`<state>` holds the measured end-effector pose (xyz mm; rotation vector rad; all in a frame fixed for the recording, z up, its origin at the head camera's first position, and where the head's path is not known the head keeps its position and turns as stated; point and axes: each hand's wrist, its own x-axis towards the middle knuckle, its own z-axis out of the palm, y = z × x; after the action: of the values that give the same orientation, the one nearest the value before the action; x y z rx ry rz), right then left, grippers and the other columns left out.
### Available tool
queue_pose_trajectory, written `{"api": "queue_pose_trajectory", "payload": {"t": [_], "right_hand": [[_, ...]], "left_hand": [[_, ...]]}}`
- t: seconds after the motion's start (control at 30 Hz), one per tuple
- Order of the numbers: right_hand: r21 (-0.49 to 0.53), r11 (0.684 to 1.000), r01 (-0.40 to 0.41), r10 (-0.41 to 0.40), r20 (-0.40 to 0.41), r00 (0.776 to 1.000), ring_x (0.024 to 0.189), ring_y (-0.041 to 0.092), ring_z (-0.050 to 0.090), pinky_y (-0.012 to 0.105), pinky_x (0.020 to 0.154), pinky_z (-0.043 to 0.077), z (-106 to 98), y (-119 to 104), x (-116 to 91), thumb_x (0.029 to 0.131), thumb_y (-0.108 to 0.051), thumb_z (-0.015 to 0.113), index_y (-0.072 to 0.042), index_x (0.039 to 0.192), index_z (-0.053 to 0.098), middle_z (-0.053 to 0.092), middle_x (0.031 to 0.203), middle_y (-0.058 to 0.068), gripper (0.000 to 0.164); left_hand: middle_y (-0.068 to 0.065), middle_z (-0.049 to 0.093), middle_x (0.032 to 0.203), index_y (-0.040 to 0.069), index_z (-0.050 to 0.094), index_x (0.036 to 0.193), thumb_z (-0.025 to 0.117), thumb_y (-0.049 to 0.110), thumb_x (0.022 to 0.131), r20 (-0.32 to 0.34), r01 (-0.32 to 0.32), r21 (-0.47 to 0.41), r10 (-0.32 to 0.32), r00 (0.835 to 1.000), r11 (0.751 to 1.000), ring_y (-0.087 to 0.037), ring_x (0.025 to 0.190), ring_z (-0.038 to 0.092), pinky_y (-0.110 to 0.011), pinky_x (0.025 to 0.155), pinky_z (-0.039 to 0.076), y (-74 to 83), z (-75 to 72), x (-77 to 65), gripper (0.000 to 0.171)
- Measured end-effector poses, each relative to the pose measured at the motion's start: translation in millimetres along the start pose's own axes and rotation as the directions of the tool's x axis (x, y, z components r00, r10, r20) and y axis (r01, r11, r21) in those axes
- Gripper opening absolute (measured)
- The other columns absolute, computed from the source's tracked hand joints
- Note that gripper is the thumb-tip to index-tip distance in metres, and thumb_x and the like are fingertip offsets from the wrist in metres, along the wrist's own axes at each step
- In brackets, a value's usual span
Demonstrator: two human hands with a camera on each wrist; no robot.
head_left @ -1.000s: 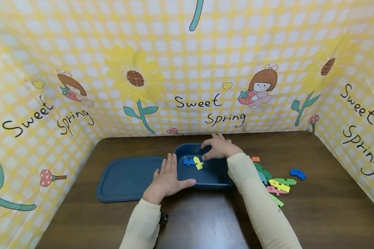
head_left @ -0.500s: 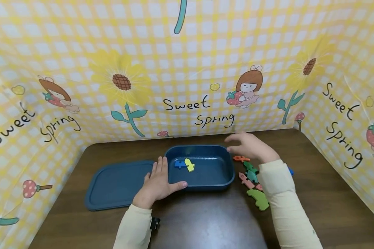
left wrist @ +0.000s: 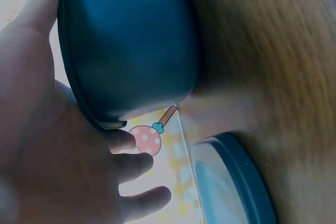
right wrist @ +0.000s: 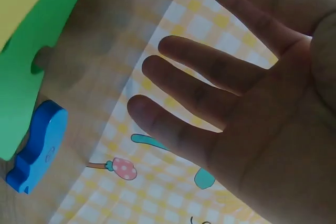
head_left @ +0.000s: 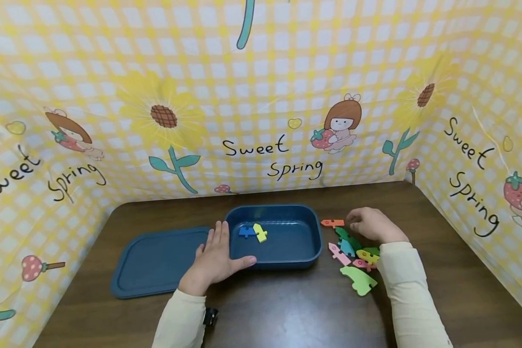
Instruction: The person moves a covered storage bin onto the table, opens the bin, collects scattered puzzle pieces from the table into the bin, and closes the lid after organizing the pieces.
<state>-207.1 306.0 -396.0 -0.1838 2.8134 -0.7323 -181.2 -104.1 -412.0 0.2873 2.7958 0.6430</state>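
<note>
My left hand [head_left: 213, 258] rests against the left end of a dark blue rectangular box [head_left: 274, 266], fingers straight and thumb along the front rim. Inside the box lie a blue puzzle piece [head_left: 245, 232] and a yellow one [head_left: 260, 234], touching. Right of the box, my right hand [head_left: 374, 225] hovers over a pile of puzzle pieces, its fingers loose and holding nothing. Nearest to it are an orange piece [head_left: 332, 223] and a dark green piece [head_left: 347, 238]. Teal [head_left: 346, 248], pink [head_left: 339, 254], yellow [head_left: 367, 257] and light green [head_left: 359, 281] pieces lie closer to the front.
A flat dark blue lid [head_left: 156, 263] lies left of the box on the brown table [head_left: 287, 309]. In the right wrist view a blue piece [right wrist: 39, 148] sits beside a green one [right wrist: 23, 87]. A yellow checked cloth [head_left: 261, 96] stands behind and at the sides.
My right hand has moved from above the box out to the right, over the loose pieces. The left hand stays at the box. The view has shifted slightly to the right.
</note>
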Motion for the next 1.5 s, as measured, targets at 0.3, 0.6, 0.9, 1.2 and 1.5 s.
{"api": "queue_pose_trajectory", "payload": {"t": [0.3,0.6,0.9,1.2,1.5], "right_hand": [[-0.058,0.998,0.018,-0.016,0.029,0.999,0.077,0.023,0.056,0.042,0.071,0.049,2,-2,2,0.093,-0.011,0.071,-0.005,0.093,0.076,0.067,0.088,0.006,0.008],[-0.098,0.993,-0.068,0.075,0.068,0.995,0.077,0.024,0.056,0.042,0.071,0.05,10,-3,9,0.093,-0.015,0.073,-0.005,0.092,0.075,0.065,0.086,0.006,0.01],[-0.125,0.985,-0.121,0.128,0.049,0.991,0.071,0.023,0.054,0.038,0.063,0.043,2,0,3,0.093,-0.015,0.07,-0.007,0.085,0.076,0.063,0.079,0.005,0.013],[-0.106,0.951,-0.292,0.294,0.009,0.956,0.078,0.03,0.053,0.059,0.08,0.038,-1,13,-4,0.094,-0.016,0.061,-0.011,0.071,0.064,0.058,0.078,0.007,0.023],[-0.027,0.989,-0.142,0.143,0.04,0.989,0.103,0.043,0.058,0.063,0.089,0.043,-5,24,-5,0.094,-0.015,0.07,0.004,0.124,0.061,0.062,0.116,0.027,0.037]], "left_hand": [[-0.018,-0.008,0.167,0.001,-0.002,0.161,0.064,0.074,0.083,-0.005,-0.011,0.01,0.011,1.0,1.0,-0.042,0.151,-0.004,-0.07,0.113,0.006,-1.9,-3.2,-0.3,0.126],[-0.019,-0.007,0.167,0.001,-0.003,0.161,0.064,0.074,0.083,-0.006,-0.015,0.007,0.016,1.0,1.0,-0.042,0.151,-0.003,-0.071,0.113,0.006,-2.6,-2.8,-0.5,0.126],[-0.019,-0.008,0.167,0.001,-0.003,0.161,0.063,0.074,0.084,-0.009,-0.02,0.012,0.02,1.0,1.0,-0.042,0.151,-0.004,-0.071,0.112,0.006,-0.1,-5.2,1.3,0.125],[-0.019,-0.009,0.167,0.001,-0.004,0.161,0.064,0.073,0.085,0.009,-0.013,0.003,0.013,1.0,1.0,-0.042,0.151,-0.004,-0.07,0.113,0.006,0.3,-0.5,1.2,0.125],[-0.019,-0.009,0.166,0.001,-0.004,0.16,0.063,0.073,0.085,0.009,-0.017,-0.002,0.017,1.0,1.0,-0.042,0.151,-0.004,-0.07,0.113,0.006,-1.7,0.9,4.1,0.125]]}}
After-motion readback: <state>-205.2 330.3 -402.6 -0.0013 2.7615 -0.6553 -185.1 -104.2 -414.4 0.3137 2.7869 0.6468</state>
